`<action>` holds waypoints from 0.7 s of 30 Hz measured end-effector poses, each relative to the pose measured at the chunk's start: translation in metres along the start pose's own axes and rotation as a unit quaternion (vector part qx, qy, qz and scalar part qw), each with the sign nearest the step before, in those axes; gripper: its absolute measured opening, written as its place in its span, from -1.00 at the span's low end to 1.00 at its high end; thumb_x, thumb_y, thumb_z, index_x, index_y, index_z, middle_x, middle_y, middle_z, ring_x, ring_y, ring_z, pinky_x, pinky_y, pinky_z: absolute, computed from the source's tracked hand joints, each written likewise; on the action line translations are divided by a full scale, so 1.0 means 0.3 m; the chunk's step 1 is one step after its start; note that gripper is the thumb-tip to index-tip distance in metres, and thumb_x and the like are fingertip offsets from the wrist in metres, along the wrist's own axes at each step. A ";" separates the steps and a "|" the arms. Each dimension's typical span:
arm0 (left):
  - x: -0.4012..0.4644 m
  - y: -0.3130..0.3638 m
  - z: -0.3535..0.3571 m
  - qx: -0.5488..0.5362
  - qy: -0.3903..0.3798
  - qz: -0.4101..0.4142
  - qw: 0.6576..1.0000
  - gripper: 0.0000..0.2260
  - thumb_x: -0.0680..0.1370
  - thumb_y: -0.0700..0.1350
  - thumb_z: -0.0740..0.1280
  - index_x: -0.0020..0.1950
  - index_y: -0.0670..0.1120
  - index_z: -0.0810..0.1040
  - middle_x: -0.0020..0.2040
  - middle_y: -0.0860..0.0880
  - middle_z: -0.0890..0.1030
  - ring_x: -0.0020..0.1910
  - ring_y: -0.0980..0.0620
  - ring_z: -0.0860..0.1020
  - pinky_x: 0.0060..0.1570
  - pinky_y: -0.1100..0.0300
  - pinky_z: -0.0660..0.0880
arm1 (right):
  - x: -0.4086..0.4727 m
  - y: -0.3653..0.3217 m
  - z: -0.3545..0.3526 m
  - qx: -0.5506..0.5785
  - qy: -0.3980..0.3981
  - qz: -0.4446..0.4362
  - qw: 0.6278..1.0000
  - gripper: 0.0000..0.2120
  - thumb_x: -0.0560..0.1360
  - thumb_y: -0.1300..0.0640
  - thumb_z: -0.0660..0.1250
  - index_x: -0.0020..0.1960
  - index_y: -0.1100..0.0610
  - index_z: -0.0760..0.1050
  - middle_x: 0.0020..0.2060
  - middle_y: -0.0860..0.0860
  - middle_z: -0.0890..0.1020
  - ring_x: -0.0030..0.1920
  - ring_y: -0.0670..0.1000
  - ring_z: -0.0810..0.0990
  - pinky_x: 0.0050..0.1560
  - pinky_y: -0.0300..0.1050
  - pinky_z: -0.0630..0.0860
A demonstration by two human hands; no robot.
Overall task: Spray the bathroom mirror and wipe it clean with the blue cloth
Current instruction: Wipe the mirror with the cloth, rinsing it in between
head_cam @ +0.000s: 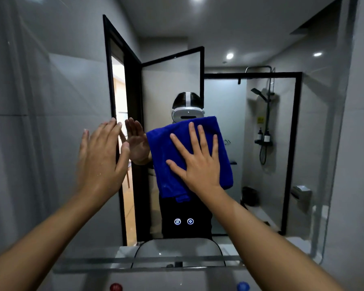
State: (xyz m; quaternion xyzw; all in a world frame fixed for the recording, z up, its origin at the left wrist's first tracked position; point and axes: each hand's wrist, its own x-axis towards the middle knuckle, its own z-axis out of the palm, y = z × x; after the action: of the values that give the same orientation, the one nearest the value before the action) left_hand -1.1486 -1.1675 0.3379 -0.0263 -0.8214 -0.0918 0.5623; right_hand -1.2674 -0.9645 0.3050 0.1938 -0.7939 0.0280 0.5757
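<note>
The bathroom mirror (250,127) fills most of the head view and reflects the room behind me. A folded blue cloth (177,148) lies flat against the glass at the centre. My right hand (198,162) presses on the cloth with its fingers spread and straight. My left hand (101,156) is raised flat to the left of the cloth, fingers straight, its fingertips at the glass; its reflection shows beside it. No spray bottle is in view.
Two lit touch buttons (183,221) glow low on the mirror. A glass shelf (147,262) runs along the mirror's lower edge. Below it are a red knob (116,287) and a blue knob (243,286). A grey tiled wall (361,143) borders the mirror on the right.
</note>
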 end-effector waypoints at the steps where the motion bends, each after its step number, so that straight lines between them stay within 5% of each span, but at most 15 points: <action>1: 0.000 -0.006 0.002 -0.001 -0.001 0.000 1.000 -0.52 0.61 0.03 0.06 0.49 -0.13 0.29 0.49 -0.13 0.33 0.51 -0.07 0.22 0.51 -0.11 -0.03 | -0.013 0.005 0.000 -0.002 -0.001 -0.004 1.000 -0.33 0.53 -0.38 0.03 0.56 -0.17 0.01 0.57 0.11 0.03 0.56 0.14 -0.07 0.50 0.26 -0.14; 12: 0.017 -0.033 0.039 -0.015 0.000 0.035 0.999 -0.53 0.62 0.04 0.05 0.48 -0.13 0.31 0.49 -0.11 0.33 0.51 -0.04 0.20 0.52 -0.09 -0.02 | -0.049 0.113 -0.028 -0.009 0.003 0.037 0.999 -0.34 0.51 -0.40 0.00 0.55 -0.20 0.03 0.57 0.08 0.01 0.56 0.11 -0.08 0.50 0.21 -0.22; 21: 0.032 -0.196 -0.017 0.015 0.007 0.022 1.000 -0.53 0.62 0.03 0.06 0.48 -0.13 0.31 0.48 -0.12 0.34 0.51 -0.04 0.21 0.51 -0.07 -0.03 | 0.155 -0.110 -0.022 -0.001 0.011 0.049 0.999 -0.32 0.53 -0.39 0.00 0.56 -0.19 -0.05 0.58 0.10 -0.04 0.57 0.14 -0.12 0.49 0.29 -0.16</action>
State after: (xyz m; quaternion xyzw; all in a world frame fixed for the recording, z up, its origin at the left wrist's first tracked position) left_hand -1.1561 -1.2267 0.3415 -0.0347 -0.8178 -0.0671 0.5705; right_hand -1.2625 -1.0060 0.3444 0.1535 -0.7962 0.0579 0.5823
